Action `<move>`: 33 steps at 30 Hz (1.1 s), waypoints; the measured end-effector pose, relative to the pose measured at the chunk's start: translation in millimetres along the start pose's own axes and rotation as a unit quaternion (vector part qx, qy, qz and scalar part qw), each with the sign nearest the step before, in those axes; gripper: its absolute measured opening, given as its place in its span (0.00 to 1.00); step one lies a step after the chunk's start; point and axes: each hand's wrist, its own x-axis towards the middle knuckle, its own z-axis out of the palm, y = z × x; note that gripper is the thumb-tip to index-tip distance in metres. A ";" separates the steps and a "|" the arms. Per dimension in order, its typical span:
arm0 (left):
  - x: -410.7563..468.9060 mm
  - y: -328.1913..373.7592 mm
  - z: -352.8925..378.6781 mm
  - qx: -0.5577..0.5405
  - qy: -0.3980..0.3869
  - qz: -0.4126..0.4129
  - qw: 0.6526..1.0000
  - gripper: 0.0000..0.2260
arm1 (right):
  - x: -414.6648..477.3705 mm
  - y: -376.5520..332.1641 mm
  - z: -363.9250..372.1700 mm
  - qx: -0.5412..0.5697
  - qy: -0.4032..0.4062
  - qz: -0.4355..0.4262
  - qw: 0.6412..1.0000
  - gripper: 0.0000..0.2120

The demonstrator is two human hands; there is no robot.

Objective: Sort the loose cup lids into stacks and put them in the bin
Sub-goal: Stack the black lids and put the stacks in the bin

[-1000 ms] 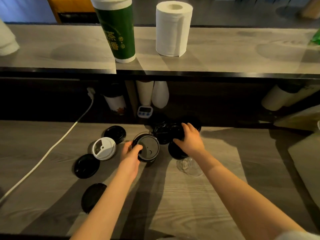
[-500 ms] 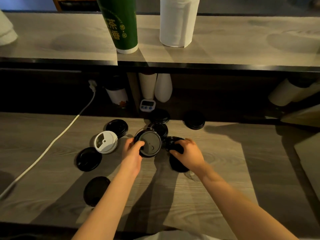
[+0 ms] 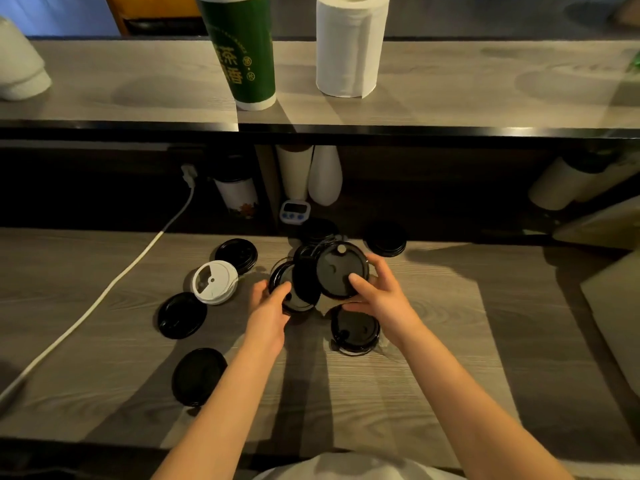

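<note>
Above the table (image 3: 433, 341), the left grip (image 3: 272, 308) has fingers curled on a low lid (image 3: 295, 302); just right, the right grip (image 3: 375, 294) pinches a raised lid (image 3: 341, 271), tilted face toward the camera, sip hole farthest.

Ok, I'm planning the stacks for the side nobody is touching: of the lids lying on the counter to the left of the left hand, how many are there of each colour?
White lid: 1
Black lids: 3
Total: 4
The farthest black one may be two nested; I cannot tell.
</note>
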 end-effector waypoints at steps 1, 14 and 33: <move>-1.6 -0.3 1.5 -0.016 -0.006 -0.005 1.000 0.11 | -1.3 -0.4 1.4 -0.003 -0.023 0.016 1.000 0.14; -20.2 3.4 1.5 -0.067 -0.064 -0.040 0.995 0.13 | -6.1 -0.8 15.4 -0.078 -0.057 0.050 0.994 0.20; -22.3 4.7 -10.4 0.129 -0.155 0.065 0.977 0.11 | 2.8 -5.1 5.9 -0.338 -0.090 0.014 0.937 0.23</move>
